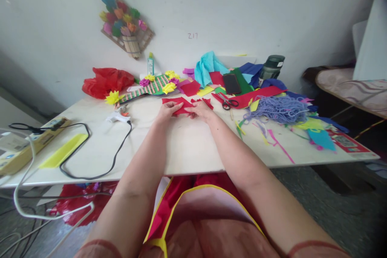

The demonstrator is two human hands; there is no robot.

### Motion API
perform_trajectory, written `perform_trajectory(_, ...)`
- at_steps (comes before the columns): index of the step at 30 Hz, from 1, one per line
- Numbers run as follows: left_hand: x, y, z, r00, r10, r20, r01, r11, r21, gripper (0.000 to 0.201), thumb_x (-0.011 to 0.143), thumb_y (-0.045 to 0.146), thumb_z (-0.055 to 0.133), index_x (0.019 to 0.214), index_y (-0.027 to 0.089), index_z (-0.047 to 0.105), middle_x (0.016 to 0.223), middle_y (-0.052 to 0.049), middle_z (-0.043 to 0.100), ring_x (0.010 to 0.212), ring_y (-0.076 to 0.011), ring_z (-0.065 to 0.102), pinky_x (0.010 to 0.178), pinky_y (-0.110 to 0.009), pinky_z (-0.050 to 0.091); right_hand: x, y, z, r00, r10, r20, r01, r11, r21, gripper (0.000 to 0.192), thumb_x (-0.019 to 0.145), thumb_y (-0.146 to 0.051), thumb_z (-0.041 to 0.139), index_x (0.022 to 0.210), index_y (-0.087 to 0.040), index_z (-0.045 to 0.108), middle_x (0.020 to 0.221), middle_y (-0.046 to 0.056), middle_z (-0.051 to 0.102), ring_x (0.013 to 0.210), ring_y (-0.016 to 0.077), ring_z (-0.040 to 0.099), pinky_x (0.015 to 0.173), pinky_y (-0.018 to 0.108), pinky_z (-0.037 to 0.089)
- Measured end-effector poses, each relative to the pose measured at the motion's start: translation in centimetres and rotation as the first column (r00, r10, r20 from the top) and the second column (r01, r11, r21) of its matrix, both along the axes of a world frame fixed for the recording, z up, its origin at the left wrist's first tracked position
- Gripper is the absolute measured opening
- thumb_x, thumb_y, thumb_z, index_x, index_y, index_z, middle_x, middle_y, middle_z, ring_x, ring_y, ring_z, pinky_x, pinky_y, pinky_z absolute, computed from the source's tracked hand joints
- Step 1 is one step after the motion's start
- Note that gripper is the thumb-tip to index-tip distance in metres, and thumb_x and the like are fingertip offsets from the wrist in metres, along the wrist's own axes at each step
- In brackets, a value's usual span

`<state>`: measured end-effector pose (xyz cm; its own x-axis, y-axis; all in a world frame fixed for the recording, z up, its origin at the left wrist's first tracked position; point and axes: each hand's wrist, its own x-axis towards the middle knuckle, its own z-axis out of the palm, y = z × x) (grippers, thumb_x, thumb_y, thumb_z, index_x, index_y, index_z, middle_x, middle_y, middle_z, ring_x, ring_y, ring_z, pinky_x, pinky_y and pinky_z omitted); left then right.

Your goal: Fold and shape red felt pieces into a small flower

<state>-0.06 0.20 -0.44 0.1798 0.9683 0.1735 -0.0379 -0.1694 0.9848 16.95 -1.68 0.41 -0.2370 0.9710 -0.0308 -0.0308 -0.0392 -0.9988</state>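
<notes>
Both hands meet at the middle of the white table (193,149), on a piece of red crepe paper or cloth (182,107). My left hand (169,111) pinches its left part, thumb on top. My right hand (199,109) grips the right part, its thumb pointing toward the left one. More red material shows beyond the right fingers. Just right of that hand lie scissors (227,101) with dark handles, shut fingers apart from them. Left of the hands rests a white glue gun (119,116) with a black cord. The undersides of my fingers are hidden.
A green guitar-shaped craft (151,88) with yellow flowers lies behind. Coloured sheets, a phone (231,84), a dark bottle (272,67) and purple yarn (273,109) crowd the right. A power strip (36,145) and yellow tray-like piece (64,151) sit left. A red bag (107,82) stands near the wall.
</notes>
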Motion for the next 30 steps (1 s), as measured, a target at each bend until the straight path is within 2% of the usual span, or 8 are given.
perform_trajectory(3, 0.0, 0.0, -0.3, 0.998, -0.053, -0.033, 0.055, 0.998, 0.044, 0.035, 0.056, 0.042, 0.078, 0.058, 0.014, 0.057, 0.051, 0.001, 0.055, 0.042, -0.0068, 0.046, 0.040, -0.020, 0.035, 0.1, 0.3, -0.5, 0.999, 0.045, 0.018, -0.045, 0.999, 0.012, 0.019, 0.070, -0.024, 0.074, 0.071, -0.011, 0.059, 0.050, 0.002, 0.064, 0.034, 0.0058, 0.048, 0.038, 0.015, 0.041)
perform_trajectory(6, 0.0, 0.1, -0.3, 0.999, -0.035, -0.038, 0.037, 0.996, 0.075, 0.035, 0.057, 0.040, 0.077, 0.055, 0.014, 0.055, 0.047, 0.002, 0.052, 0.040, -0.0061, 0.044, 0.039, -0.020, 0.032, 0.3, 0.1, -0.2, 0.998, 0.063, 0.000, -0.063, 0.998, 0.003, 0.021, 0.077, -0.031, 0.066, 0.071, -0.012, 0.059, 0.051, 0.003, 0.065, 0.035, 0.0067, 0.050, 0.038, 0.016, 0.041)
perform_trajectory(10, 0.1, 0.1, -0.1, 1.000, 0.003, -0.015, -0.002, 0.996, 0.086, 0.034, 0.054, 0.038, 0.079, 0.055, 0.014, 0.055, 0.046, 0.003, 0.052, 0.039, -0.0060, 0.042, 0.039, -0.020, 0.031, 0.6, -0.4, 0.8, 1.000, -0.012, -0.028, 0.011, 0.999, -0.043, 0.037, 0.087, -0.044, 0.050, 0.069, -0.013, 0.058, 0.049, 0.004, 0.064, 0.035, 0.0082, 0.051, 0.039, 0.018, 0.042)
perform_trajectory(12, 0.1, 0.2, -0.1, 1.000, 0.010, -0.005, -0.010, 0.996, 0.092, 0.034, 0.053, 0.037, 0.080, 0.054, 0.014, 0.054, 0.046, 0.002, 0.053, 0.039, -0.0060, 0.043, 0.039, -0.020, 0.031, 0.7, -0.6, 1.1, 0.999, -0.043, -0.023, 0.042, 0.997, -0.060, 0.038, 0.086, -0.045, 0.051, 0.066, -0.013, 0.056, 0.048, 0.004, 0.063, 0.035, 0.0084, 0.050, 0.038, 0.018, 0.042)
perform_trajectory(19, -0.1, 0.7, -0.6, 0.999, 0.042, -0.014, -0.040, 0.997, 0.070, 0.035, 0.051, 0.037, 0.081, 0.059, 0.014, 0.055, 0.052, 0.001, 0.057, 0.044, -0.0079, 0.049, 0.044, -0.021, 0.036, 0.7, -0.3, 0.6, 0.999, -0.032, 0.023, 0.034, 0.998, -0.062, 0.024, 0.071, -0.027, 0.073, 0.065, -0.014, 0.055, 0.053, 0.004, 0.066, 0.037, 0.0073, 0.052, 0.037, 0.016, 0.041)
perform_trajectory(25, 0.0, 0.8, -0.7, 0.997, 0.074, 0.019, -0.075, 0.997, 0.037, 0.038, 0.045, 0.035, 0.083, 0.061, 0.013, 0.056, 0.056, 0.001, 0.060, 0.049, -0.0079, 0.052, 0.048, -0.020, 0.037, 0.6, 0.3, -0.1, 0.999, -0.045, 0.030, 0.048, 0.995, -0.085, 0.024, 0.067, -0.018, 0.075, 0.063, -0.015, 0.051, 0.052, 0.001, 0.066, 0.038, 0.0069, 0.052, 0.039, 0.016, 0.042)
perform_trajectory(30, 0.2, 0.4, -0.3, 0.995, 0.077, 0.064, -0.078, 0.997, 0.025, 0.038, 0.044, 0.036, 0.083, 0.063, 0.012, 0.060, 0.059, 0.000, 0.062, 0.050, -0.0082, 0.053, 0.049, -0.021, 0.038, 0.4, 0.3, -0.2, 0.997, -0.058, 0.043, 0.059, 0.998, -0.011, 0.022, 0.069, -0.015, 0.073, 0.062, -0.014, 0.052, 0.051, 0.001, 0.065, 0.037, 0.0060, 0.052, 0.040, 0.016, 0.044)
